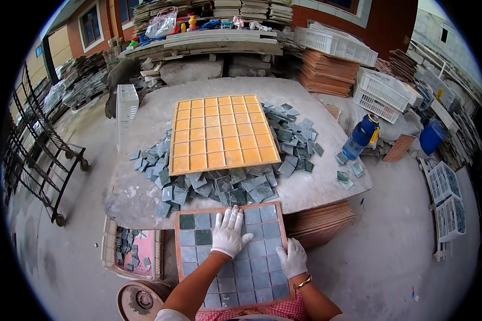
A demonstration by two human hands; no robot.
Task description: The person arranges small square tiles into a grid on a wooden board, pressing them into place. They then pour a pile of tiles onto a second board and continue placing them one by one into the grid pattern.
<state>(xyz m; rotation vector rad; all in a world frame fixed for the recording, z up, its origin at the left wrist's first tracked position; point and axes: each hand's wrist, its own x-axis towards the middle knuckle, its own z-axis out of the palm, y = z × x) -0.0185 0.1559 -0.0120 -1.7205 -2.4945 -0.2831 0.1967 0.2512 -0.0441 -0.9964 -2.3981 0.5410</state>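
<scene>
A square tray (177, 243) filled with grey-green stone tiles rests on my lap against the table's near edge. My left hand (229, 233), in a white glove, lies flat with fingers spread on the tiles near the tray's top. My right hand (292, 259), also gloved and with a gold bracelet at the wrist, rests on the tray's right edge. Neither hand grips a loose tile. An empty orange grid mould (222, 134) lies further back on the table, with loose grey-green tiles (219, 184) heaped around its left, near and right sides.
The grey stone table (310, 190) carries a blue water bottle (361, 136) at its right edge. White plastic crates (380, 91) and stacked terracotta trays (326, 72) stand behind. A pink box of tiles (136, 251) sits at lower left, a metal rack (43, 155) at the left.
</scene>
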